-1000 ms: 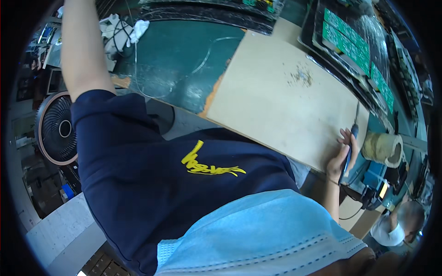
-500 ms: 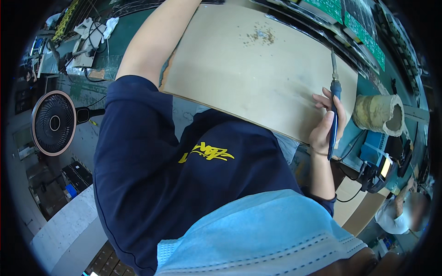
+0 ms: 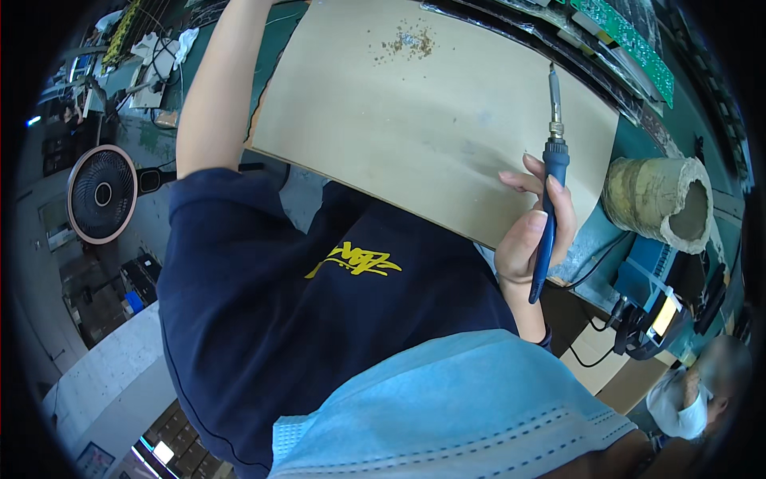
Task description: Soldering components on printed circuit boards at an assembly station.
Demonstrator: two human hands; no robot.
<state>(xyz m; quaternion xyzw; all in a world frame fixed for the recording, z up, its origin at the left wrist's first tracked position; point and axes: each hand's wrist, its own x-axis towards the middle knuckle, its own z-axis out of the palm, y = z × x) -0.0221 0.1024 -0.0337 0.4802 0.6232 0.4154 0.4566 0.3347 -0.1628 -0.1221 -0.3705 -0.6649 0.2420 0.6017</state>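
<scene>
My right hand [image 3: 536, 223] is closed around the dark blue handle of a soldering iron [image 3: 554, 164]. The iron stands nearly upright in the picture, its metal tip toward the far edge of a tan board [image 3: 383, 136]. Thumb and fingers wrap the grip, over the board's right part. My left forearm [image 3: 217, 88] reaches up past the board's left edge and leaves the picture at the top, so my left hand is out of sight. A scatter of brown bits [image 3: 408, 41] lies on the far part of the board.
Right of the board lies a rough, hollow tan cylinder [image 3: 638, 195], near a blue soldering station [image 3: 642, 267] with a cable. Green circuit boards [image 3: 630, 40] line the far right. A fan [image 3: 102, 194] stands at left. Another person [image 3: 678, 399] is at lower right.
My right hand and the soldering iron have shifted left and a little nearer to me. My left forearm has moved left. The view has shifted slightly.
</scene>
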